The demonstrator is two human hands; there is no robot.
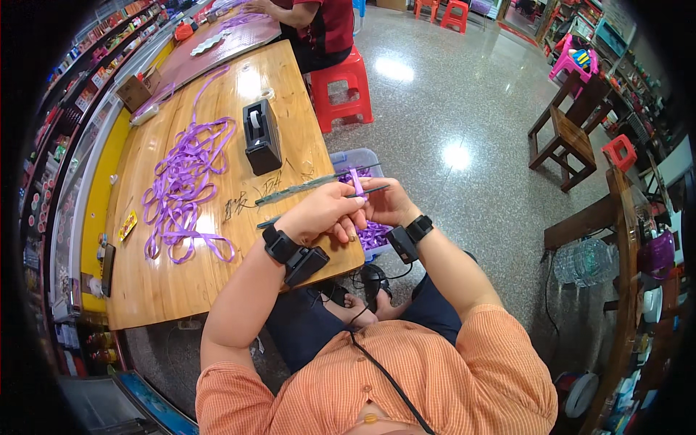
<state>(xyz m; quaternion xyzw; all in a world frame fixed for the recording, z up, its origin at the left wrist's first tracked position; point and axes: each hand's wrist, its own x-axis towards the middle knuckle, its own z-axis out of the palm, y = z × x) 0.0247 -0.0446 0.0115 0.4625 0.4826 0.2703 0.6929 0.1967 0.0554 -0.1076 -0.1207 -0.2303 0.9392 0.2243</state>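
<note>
At the table's near right corner, my left hand (330,210) and my right hand (391,203) meet with fingers closed. Between them a short folded piece of purple ribbon (356,183) stands up, pinched at its lower end. A thin dark strip (375,191) passes by the ribbon, its tip lying over my right fingers. Just beyond my hands, a longer dark green strip (290,193) lies slantwise and juts past the table edge. Partly hidden under my hands, a clear plastic bin (357,156) holds many purple ribbon pieces (373,235).
A loose heap of purple ribbon (185,185) covers the left of the wooden table (283,80). A black tape dispenser (262,138) stands near the right edge. Another person (319,29) sits beyond on a red stool (341,90). A wooden chair (569,130) stands at right.
</note>
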